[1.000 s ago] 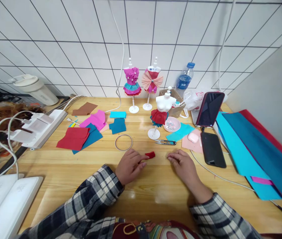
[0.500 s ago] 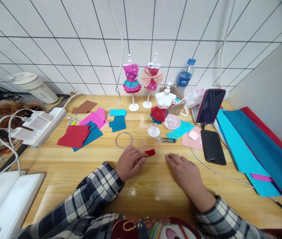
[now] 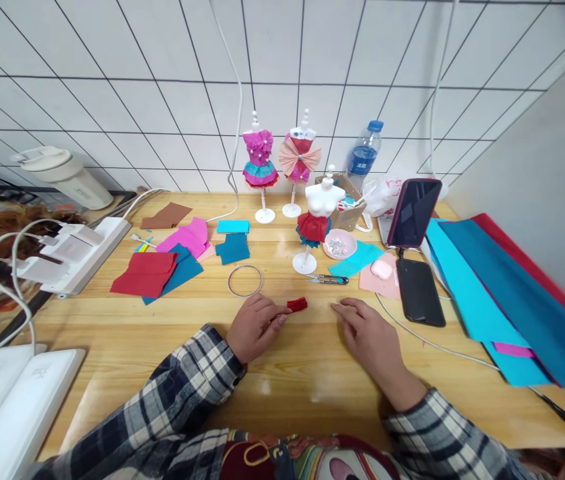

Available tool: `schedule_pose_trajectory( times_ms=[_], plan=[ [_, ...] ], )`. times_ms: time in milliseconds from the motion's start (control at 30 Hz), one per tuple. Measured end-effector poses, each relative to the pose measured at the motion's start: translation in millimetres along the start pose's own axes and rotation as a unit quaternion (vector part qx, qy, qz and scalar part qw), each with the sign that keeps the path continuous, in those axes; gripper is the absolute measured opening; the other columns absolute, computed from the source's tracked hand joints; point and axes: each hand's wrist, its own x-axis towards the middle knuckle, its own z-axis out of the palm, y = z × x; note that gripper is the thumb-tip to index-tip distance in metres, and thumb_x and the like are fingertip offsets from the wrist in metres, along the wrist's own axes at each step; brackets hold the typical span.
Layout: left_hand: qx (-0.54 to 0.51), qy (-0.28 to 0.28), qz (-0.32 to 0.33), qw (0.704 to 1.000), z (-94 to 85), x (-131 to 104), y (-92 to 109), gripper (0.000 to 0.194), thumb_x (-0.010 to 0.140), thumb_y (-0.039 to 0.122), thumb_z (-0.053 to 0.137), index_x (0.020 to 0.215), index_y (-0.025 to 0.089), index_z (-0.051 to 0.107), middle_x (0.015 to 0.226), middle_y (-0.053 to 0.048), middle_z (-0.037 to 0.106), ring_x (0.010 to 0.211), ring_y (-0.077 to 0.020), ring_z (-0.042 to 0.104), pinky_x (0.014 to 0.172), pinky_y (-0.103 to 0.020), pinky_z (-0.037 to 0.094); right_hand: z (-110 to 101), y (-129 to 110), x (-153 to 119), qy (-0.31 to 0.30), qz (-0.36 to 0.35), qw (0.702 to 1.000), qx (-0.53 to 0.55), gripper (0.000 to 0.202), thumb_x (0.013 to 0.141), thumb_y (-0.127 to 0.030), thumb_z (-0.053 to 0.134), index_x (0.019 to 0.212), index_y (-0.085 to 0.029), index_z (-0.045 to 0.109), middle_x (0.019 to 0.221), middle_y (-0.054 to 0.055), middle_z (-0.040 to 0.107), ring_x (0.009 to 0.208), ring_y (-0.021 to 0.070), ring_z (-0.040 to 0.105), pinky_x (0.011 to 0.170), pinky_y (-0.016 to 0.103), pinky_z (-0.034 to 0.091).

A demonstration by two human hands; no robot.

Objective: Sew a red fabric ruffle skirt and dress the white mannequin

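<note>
Near the table's middle, my left hand (image 3: 258, 327) pinches one end of a small pleated red piece (image 3: 298, 305), whose other end points right. My right hand (image 3: 370, 340) rests on the wood to the right, apart from the piece, its fingers bent and close together; whether something small is between the fingertips is hidden. A metal ring (image 3: 245, 281) lies behind my left hand. Beyond the red piece are small thread snips (image 3: 328, 279) and a white dress form (image 3: 318, 210) in a red and teal skirt.
Two dressed forms (image 3: 260, 160) stand at the back by a water bottle (image 3: 364, 155). Red cloth (image 3: 143, 273) lies left; a pink dish (image 3: 340, 245), a dark phone (image 3: 421, 292) and teal sheets (image 3: 517, 300) are right. A power strip (image 3: 85, 260) sits far left.
The right hand's fingers have shifted, with the index finger now reaching out a little from the others. The left hand keeps its pinch on the red piece. The whole view has moved slightly.
</note>
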Motion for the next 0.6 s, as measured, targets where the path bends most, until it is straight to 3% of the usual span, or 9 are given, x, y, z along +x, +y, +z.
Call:
schedule_pose_trajectory(
  times_ms=[100,200,433,600],
  plan=[
    [0.005,-0.007,0.002,1.0,-1.7,1,1,0.027,0.097,0.027,0.045,0.103,0.018,0.069,0.078,-0.005,0.067,0.077,-0.0186,0.054,0.075,-0.034,0.041,0,-5,-1,-0.036,-0.055,0.993,-0.099,0.044,0.085,-0.009,0.051,0.121,-0.027,0.068,0.123,0.006,0.068,0.092,0.0237,0.066,0.068,0.033,0.052],
    [0.019,-0.004,0.019,1.0,-2.4,0,3,0.026,0.097,0.026,0.045,0.103,0.018,0.069,0.078,-0.005,0.067,0.076,-0.0181,0.054,0.074,-0.033,0.042,-1,-4,-3,-0.058,-0.079,0.986,-0.132,0.049,0.084,-0.006,0.05,0.127,-0.024,0.064,0.122,0.007,0.068,0.085,0.0224,0.066,0.066,0.033,0.052],
    [0.084,0.028,0.089,0.992,3.1,-9,9,0.018,0.092,0.027,0.051,0.095,0.022,0.069,0.104,-0.005,0.07,0.093,-0.0196,0.056,0.088,-0.036,0.041,5,12,-8,-0.013,-0.042,0.999,-0.004,0.045,0.088,-0.01,0.048,0.122,-0.033,0.067,0.125,-0.001,0.067,0.102,0.017,0.066,0.076,0.027,0.054],
    [0.138,-0.044,0.132,0.981,9.8,-7,19,0.021,0.092,0.036,0.051,0.086,0.023,0.066,0.129,-0.004,0.065,0.106,-0.0243,0.052,0.093,-0.042,0.035,6,11,-9,-0.025,-0.05,0.998,-0.016,0.043,0.088,-0.011,0.05,0.122,-0.03,0.067,0.126,0.002,0.066,0.103,0.0197,0.066,0.081,0.031,0.055]
  ],
)
